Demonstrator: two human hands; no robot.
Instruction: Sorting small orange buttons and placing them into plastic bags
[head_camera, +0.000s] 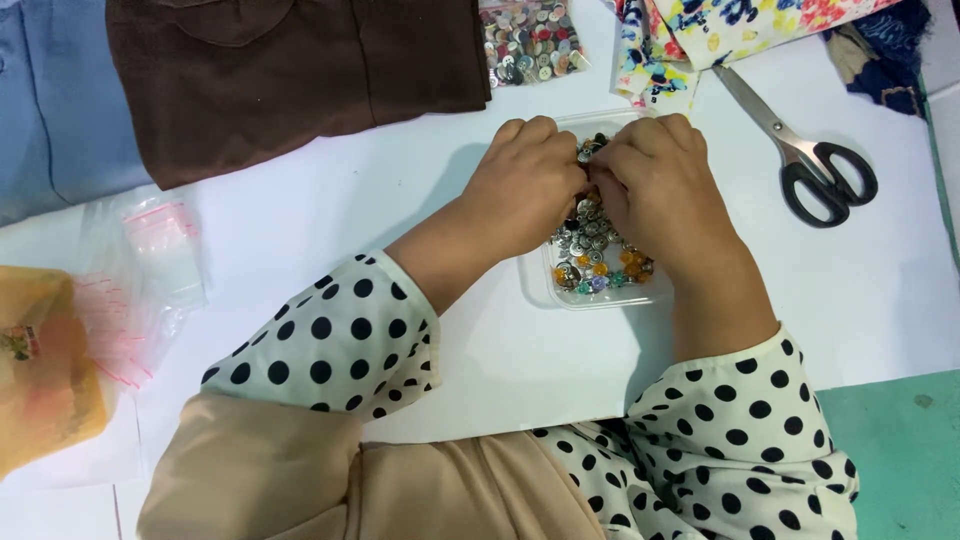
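Head view: both hands meet over a clear tray (560, 290) of buttons (590, 250) at table centre, apparently mid-sort. Left hand (525, 185) and right hand (650, 190) curl fingers down into the pile; what they pinch cannot be told. A bag of buttons (530, 40) lies farther off; scissors (810, 160) right.

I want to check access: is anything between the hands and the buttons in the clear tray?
Nothing visible. The left hand and the right hand are already in the tray, fingers on the buttons. The scissors lie apart, to the right.
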